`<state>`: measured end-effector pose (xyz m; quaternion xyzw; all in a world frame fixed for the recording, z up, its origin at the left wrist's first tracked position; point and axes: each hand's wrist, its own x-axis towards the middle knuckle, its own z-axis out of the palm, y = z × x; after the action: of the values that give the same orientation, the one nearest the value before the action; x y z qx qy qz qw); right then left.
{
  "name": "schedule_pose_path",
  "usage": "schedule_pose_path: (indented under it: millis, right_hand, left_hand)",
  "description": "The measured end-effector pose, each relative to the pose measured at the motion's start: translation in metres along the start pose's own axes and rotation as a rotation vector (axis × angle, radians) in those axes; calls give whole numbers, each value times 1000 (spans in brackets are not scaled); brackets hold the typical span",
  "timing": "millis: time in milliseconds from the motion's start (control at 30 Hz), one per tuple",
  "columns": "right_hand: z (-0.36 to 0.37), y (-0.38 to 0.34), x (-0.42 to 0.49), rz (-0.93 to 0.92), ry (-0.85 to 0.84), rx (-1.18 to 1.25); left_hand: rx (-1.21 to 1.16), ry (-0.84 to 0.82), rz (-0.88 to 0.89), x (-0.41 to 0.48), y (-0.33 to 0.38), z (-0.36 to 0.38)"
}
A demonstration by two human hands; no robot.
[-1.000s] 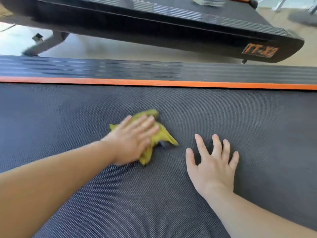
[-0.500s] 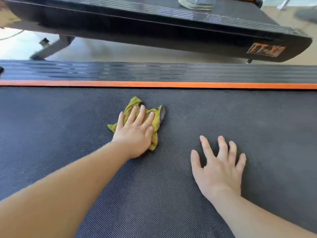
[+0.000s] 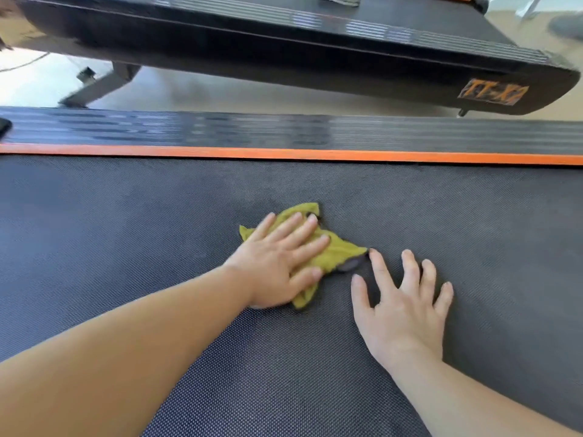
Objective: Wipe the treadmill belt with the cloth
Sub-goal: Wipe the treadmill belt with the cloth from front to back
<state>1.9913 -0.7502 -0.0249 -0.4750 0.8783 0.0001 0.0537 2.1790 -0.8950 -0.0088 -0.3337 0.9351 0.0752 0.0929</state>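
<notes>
A person's left hand (image 3: 277,263) presses flat, fingers straight, on a crumpled yellow cloth (image 3: 337,253) in the middle of the treadmill belt (image 3: 126,247), while the right hand (image 3: 400,307) rests splayed and empty just beside it. Ungripped, the cloth may bunch or slip free on the textured surface. Star-shaped, it shows no clear long axis; one corner points right, toward the right forefinger.

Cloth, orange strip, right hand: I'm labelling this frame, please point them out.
cloth (image 3: 340,250): head view, bare yellow fold.
orange strip (image 3: 315,153): head view, mid-length.
right hand (image 3: 407,316): head view, back of hand.
</notes>
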Motion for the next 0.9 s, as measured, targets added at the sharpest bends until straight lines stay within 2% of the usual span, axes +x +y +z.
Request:
schedule_pose_path:
  millis: [67, 133, 233, 300, 333, 433, 467, 500, 567, 600, 633, 667, 767, 800, 900]
  right_hand:
    - [1, 1, -1, -5, 4, 9]
    - [2, 1, -1, -4, 1, 1]
    - [1, -1, -1, -1, 2, 10]
    - [2, -1, 0, 2, 3, 7]
    - [2, 1, 0, -5, -8, 4]
    - [1, 1, -1, -19, -5, 12]
    - [0, 0, -1, -17, 2, 18]
    - [1, 0, 0, -14, 4, 23]
    - [1, 0, 0, -5, 4, 15]
    - [1, 0, -1, -3, 10, 15]
    - [1, 0, 0, -5, 12, 18]
    - [1, 1, 0, -9, 8, 19]
    - [2, 3, -1, -14, -2, 8]
    - [1, 1, -2, -8, 1, 13]
    - [-2, -3, -1, 7, -18, 20]
  left_hand:
    - [-26, 43, -198, 10, 0, -1]
    - [-64, 69, -255, 11, 21, 4]
    - [-38, 14, 23, -7, 34, 5]
    - [11, -27, 106, 0, 6, 0]
    - [30, -23, 30, 9, -11, -4]
    - [-58, 38, -420, 31, -25, -5]
    - [-87, 58, -450, 33, -10, -3]
    - [-92, 66, -399, 31, 9, -1]
    - [-44, 13, -116, 12, 34, 3]
    - [-26, -25, 4, 4, 30, 2]
    - [-24, -44, 51, 0, 15, 0]
    - [-23, -47, 10, 1, -3, -1]
    - [-37, 22, -380, -2, -25, 4]
    - [-48, 17, -421, -5, -17, 7]
    - [-104, -57, -382, -12, 7, 11]
